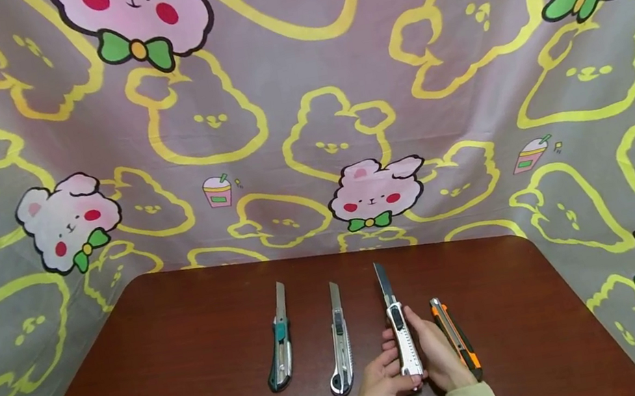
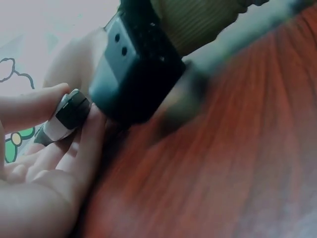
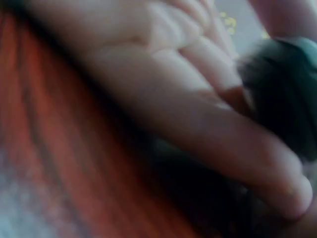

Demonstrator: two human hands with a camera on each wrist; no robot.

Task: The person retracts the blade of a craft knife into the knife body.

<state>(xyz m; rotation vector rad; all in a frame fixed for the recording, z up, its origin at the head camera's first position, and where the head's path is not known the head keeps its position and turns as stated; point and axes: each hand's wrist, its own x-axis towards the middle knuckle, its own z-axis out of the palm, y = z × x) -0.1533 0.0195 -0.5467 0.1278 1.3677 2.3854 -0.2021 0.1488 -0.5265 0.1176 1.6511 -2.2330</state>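
A white utility knife (image 1: 405, 347) with its blade out is held off the front middle of the table, blade pointing to the back. My left hand (image 1: 375, 389) pinches its butt end. In the left wrist view the thumb lies over the dark end cap (image 2: 74, 109), with fingers beneath. My right hand (image 1: 445, 358) holds the knife's body from the right, thumb along its side. A blurred dark shape (image 3: 285, 94) stands by the right fingers in the right wrist view. Close to the right hand lies an orange and black utility knife (image 1: 456, 335).
On the brown table (image 1: 193, 356), left of the hands, lie a silver-grey utility knife (image 1: 339, 354) and a teal and black one (image 1: 281, 349), both with blades out. A printed cloth (image 1: 262, 165) hangs behind the table and at its sides. A black wrist camera (image 2: 136, 74) sits near the right cuff.
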